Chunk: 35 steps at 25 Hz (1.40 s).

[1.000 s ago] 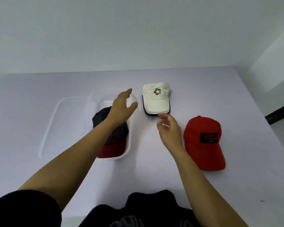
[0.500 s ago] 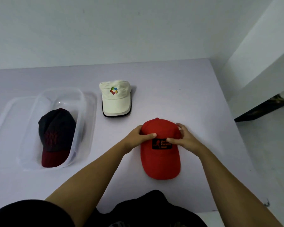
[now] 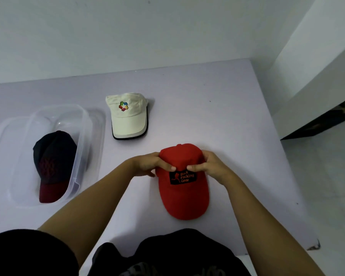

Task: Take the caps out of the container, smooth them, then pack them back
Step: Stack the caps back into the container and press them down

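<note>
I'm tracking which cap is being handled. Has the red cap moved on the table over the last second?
Yes. The red cap now lies almost straight in front of the white cap, toward the person; earlier it sat off to that cap's right.

A container (image 3: 84,124) sits on the bench (image 3: 217,116) with one cap (image 3: 54,166) inside it. Right of the container lies a second cap (image 3: 127,118); a third cap (image 3: 184,188) lies farther right and nearer the person.
</note>
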{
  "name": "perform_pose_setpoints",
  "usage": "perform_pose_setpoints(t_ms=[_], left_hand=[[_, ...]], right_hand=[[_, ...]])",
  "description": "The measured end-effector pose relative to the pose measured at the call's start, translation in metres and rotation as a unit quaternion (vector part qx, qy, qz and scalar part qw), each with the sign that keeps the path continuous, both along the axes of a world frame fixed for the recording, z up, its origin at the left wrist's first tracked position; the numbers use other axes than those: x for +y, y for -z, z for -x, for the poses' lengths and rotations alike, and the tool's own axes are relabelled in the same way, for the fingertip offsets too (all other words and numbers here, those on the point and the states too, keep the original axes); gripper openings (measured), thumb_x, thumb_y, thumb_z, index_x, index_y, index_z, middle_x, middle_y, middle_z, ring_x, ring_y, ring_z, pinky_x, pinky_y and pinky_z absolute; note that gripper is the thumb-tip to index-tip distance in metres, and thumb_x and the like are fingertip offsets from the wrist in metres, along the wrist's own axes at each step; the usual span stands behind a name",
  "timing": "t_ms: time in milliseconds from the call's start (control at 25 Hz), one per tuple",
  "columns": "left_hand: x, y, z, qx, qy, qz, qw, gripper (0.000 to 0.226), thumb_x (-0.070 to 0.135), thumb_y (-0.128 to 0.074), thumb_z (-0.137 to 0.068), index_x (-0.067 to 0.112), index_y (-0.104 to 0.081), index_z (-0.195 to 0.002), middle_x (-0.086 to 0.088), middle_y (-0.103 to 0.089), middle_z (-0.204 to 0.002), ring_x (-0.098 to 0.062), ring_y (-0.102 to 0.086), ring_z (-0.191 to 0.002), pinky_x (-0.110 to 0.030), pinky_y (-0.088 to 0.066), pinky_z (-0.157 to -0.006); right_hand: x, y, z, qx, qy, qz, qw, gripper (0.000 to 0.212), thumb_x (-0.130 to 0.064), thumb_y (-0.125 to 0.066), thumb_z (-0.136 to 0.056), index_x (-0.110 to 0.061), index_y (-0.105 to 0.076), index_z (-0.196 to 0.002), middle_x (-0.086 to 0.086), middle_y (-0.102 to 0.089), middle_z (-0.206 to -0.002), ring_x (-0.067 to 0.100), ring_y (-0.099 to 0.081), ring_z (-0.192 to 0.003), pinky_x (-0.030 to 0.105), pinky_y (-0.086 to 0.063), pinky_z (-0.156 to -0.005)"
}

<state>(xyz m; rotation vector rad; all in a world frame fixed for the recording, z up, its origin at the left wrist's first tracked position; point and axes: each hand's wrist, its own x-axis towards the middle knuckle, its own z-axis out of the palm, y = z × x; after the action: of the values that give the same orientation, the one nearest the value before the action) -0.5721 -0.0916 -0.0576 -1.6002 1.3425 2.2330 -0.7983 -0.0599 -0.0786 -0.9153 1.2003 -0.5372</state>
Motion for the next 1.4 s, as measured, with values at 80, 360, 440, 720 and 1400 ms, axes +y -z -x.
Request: perform_pose_setpoints(t_ms=[80, 360, 440, 720, 1400], left_hand=[[-0.002, -0.008, -0.004, 0.001, 0.002, 0.007, 1.0, 0.07, 0.028, -0.081, -0.06, 0.026, -0.056, -0.125, 0.003, -0.065, -0.123, -0.022, -0.056, -0.118, -0.047, -0.04, -0.106], [0.012, -0.047, -0.041, 0.067, -0.097, 0.098, 0.988, 0.044, 0.011, -0.079, -0.069, 0.027, -0.068, -0.109, -0.007, -0.072, -0.112, -0.025, -0.069, -0.102, -0.04, -0.055, -0.088], [0.018, -0.058, -0.064, 0.079, -0.118, 0.114, 0.983, 0.042, 0.005, -0.074, -0.075, 0.021, -0.066, -0.114, -0.009, -0.071, -0.114, -0.027, -0.068, -0.104, -0.042, -0.056, -0.088], [0.016, -0.103, -0.18, 0.095, -0.142, 0.172, 0.97, 0.049, 0.012, -0.086, -0.058, 0.022, -0.071, -0.103, -0.007, -0.074, -0.105, -0.027, -0.069, -0.1, -0.039, -0.057, -0.086], [-0.057, -0.197, -0.425, 0.031, -0.202, 0.417, 0.885, 0.036, 0.005, -0.075, -0.075, 0.022, -0.07, -0.106, 0.001, -0.073, -0.107, -0.018, -0.07, -0.1, -0.028, -0.058, -0.081]], right_hand=[[0.001, -0.006, -0.005, 0.0, 0.006, 0.022, 1.0, 0.051, -0.005, -0.079, -0.068, -0.013, -0.062, -0.115, 0.006, -0.069, -0.111, 0.022, -0.065, -0.104, 0.036, -0.052, -0.092], [0.003, -0.051, -0.056, 0.026, 0.02, 0.137, 0.99, 0.042, -0.009, -0.077, -0.073, -0.018, -0.06, -0.11, -0.004, -0.068, -0.104, 0.006, -0.066, -0.095, 0.021, -0.054, -0.082], [0.005, -0.063, -0.079, 0.026, 0.013, 0.159, 0.987, 0.042, -0.011, -0.077, -0.073, -0.018, -0.059, -0.111, -0.005, -0.068, -0.104, 0.006, -0.066, -0.095, 0.022, -0.054, -0.083], [-0.002, -0.097, -0.191, -0.004, 0.01, 0.203, 0.979, 0.049, -0.015, -0.08, -0.071, -0.018, -0.058, -0.115, 0.001, -0.066, -0.115, 0.014, -0.064, -0.105, 0.037, -0.052, -0.095], [-0.041, -0.052, -0.425, 0.275, -0.129, 0.121, 0.945, 0.103, -0.029, -0.071, -0.079, -0.015, 0.003, -0.148, 0.011, -0.01, -0.157, 0.028, -0.016, -0.144, 0.04, -0.023, -0.115]])
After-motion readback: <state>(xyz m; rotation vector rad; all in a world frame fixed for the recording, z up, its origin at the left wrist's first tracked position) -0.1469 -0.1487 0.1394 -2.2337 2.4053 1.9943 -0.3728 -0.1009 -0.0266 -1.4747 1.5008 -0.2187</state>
